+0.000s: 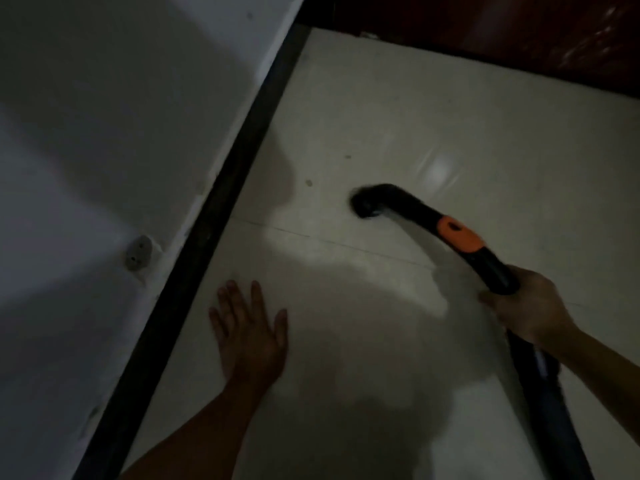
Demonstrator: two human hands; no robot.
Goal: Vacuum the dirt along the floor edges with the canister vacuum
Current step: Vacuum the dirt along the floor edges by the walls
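Observation:
The black curved vacuum handle tube (408,206) with an orange slider (460,235) points its open end (365,204) down at the pale tiled floor (381,126), some way right of the dark skirting strip (221,216). My right hand (530,306) grips the tube's lower end, and the black hose (550,410) runs from it to the bottom right. My left hand (247,327) is spread flat with straight fingers over the floor close to the skirting. Small dark specks of dirt (308,183) lie on the tile between the skirting and the tube end.
A white wall (114,133) fills the left, with a small grey fitting (138,252) low on it. Dark reddish-brown furniture or a door (519,36) bounds the floor at the top right. My shadow darkens the lower tiles.

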